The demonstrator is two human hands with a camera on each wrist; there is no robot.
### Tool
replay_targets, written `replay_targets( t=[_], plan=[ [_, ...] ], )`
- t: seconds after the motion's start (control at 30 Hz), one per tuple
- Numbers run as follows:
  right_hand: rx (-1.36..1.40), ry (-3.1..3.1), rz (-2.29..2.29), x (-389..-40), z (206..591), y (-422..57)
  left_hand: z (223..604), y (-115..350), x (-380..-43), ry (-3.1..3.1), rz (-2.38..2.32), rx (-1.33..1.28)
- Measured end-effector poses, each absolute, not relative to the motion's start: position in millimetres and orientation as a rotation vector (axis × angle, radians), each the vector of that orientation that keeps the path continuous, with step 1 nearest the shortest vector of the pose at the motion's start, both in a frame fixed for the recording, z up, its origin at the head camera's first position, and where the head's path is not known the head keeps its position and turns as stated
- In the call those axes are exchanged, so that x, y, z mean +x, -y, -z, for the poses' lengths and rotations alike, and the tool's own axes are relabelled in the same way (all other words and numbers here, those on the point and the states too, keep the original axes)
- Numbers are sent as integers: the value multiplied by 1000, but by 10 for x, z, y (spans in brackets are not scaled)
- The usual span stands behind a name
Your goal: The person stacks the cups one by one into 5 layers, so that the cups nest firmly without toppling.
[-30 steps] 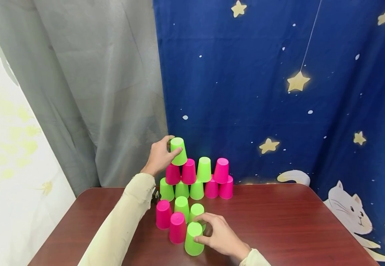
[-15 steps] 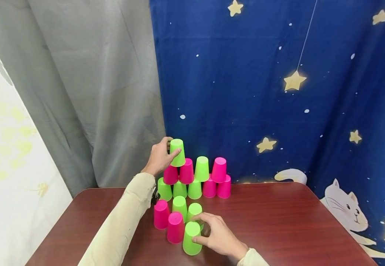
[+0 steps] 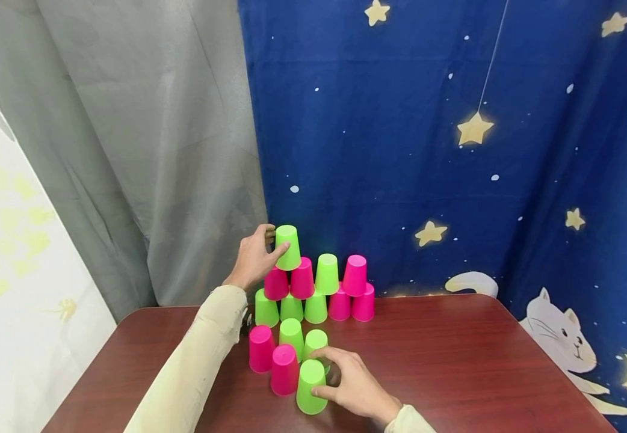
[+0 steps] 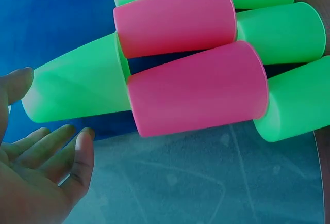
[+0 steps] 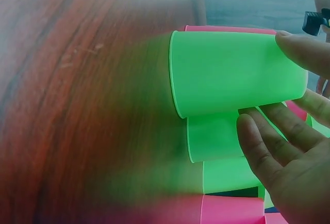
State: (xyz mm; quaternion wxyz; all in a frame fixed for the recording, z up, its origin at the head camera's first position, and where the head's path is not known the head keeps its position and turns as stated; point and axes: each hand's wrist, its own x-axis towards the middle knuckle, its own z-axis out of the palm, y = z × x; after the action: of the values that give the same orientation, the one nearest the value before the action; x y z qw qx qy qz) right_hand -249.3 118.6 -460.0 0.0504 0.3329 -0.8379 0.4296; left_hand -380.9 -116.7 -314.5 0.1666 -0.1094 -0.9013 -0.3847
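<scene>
A green cup (image 3: 287, 248) stands upside down on top of two pink cups in the back stack. My left hand (image 3: 253, 257) is around its left side, and its thumb overlaps the cup. In the left wrist view, the loose fingers (image 4: 82, 164) lie apart from that cup. Lower right, my right hand (image 3: 358, 385) holds a green cup (image 3: 309, 388) standing upside down on the table, thumb on the near side and fingers reaching behind. In the right wrist view, the thumb touches this cup (image 5: 232, 69) near its base, with another green cup (image 5: 214, 139) just beyond.
The back stack has a second row of pink cups (image 3: 354, 275) and a green cup (image 3: 327, 273) over a bottom row of green and pink cups. Two pink cups (image 3: 284, 370) and two green cups (image 3: 290, 337) stand before it. Curtains rise behind the table (image 3: 443, 355).
My left hand has drawn slightly left, its thumb sliding back along the top cup. The right hand stays at its cup. The whole view has shifted a little.
</scene>
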Motion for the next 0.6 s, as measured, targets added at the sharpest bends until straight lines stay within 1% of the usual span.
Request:
replay_targets(
  t=[0.33, 0.6],
  plan=[
    [994, 2570, -1294, -2506, 4611, -1184, 3274, 1522, -3551, 2468, 1027, -327],
    [986, 2571, -1256, -2542, 4556, -1195, 3582, 1689, -3160, 2475, 1022, -337]
  ],
)
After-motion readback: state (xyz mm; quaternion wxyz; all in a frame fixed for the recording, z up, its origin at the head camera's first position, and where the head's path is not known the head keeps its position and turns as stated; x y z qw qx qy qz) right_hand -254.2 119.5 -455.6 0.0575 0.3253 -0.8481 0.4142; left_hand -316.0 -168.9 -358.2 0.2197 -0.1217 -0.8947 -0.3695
